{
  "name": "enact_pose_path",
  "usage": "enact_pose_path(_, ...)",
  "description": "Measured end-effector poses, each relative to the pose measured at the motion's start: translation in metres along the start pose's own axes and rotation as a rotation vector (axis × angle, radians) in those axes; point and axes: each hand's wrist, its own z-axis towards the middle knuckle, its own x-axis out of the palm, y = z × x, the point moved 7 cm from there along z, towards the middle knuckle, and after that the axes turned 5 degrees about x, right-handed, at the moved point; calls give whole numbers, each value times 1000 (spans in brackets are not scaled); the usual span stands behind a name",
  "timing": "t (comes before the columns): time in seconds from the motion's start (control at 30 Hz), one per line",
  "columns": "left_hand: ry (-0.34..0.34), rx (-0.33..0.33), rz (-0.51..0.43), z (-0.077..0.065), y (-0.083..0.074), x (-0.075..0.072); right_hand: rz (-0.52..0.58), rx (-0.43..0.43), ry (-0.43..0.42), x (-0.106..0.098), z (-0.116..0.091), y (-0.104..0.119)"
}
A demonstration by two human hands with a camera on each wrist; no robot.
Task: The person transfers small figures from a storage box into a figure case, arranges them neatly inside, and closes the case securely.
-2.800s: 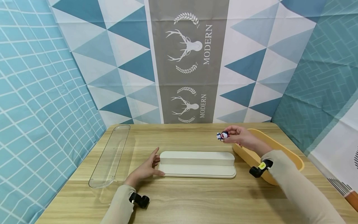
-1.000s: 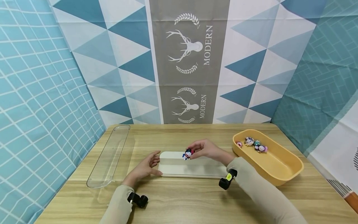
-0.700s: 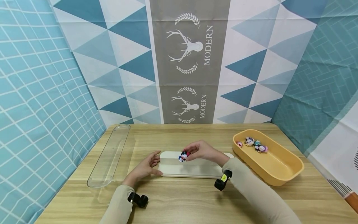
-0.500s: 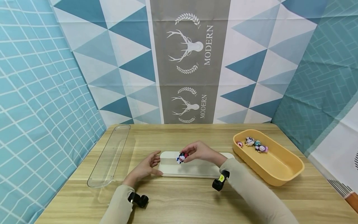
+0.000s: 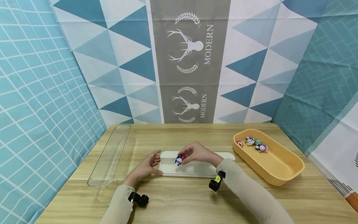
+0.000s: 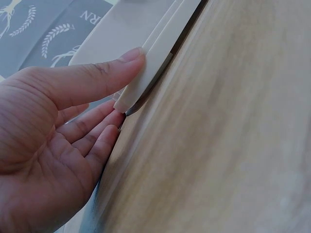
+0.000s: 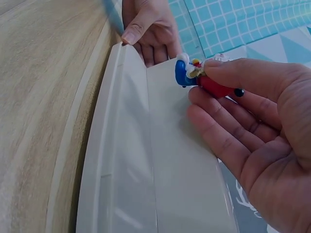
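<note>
A small toy figurine (image 5: 179,160) in blue, white, red and black is pinched between the thumb and fingers of my right hand (image 5: 197,153), above the left part of a white stepped base (image 5: 193,170). In the right wrist view the figurine (image 7: 214,82) is tilted on its side, apart from the base. My left hand (image 5: 145,166) holds the base's left end; in the left wrist view its thumb (image 6: 104,80) lies on the rim, and fingertips touch the end below. Part of the base is hidden behind the right hand.
A yellow tub (image 5: 279,161) at the right contains several more figurines (image 5: 256,144) at its far end. At the left lies a long clear plastic cover (image 5: 110,155). All stand on a wooden table (image 5: 179,202), with patterned cloth (image 5: 190,62) behind it.
My right hand has carried the figurine from beside the yellow tub leftward and down over the white base, with the figurine turning slightly. The left hand has stayed at the base's left end.
</note>
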Motion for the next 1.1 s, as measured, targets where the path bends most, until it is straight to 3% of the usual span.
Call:
enact_pose_path(0.23, 9, 4, -16, -1, 1, 1, -74, -57, -4, 6, 1, 7)
enact_pose_path(0.57, 12, 18, -33, 0, 1, 0, -263, -160, -4, 18, 0, 16)
enact_pose_path(0.83, 14, 19, -27, -1, -1, -1, -388, -175, -14, 28, -1, 24)
enact_pose_path(1.1, 19, 20, -17, -1, -1, 1, -598, -194, -45, 42, -1, 31)
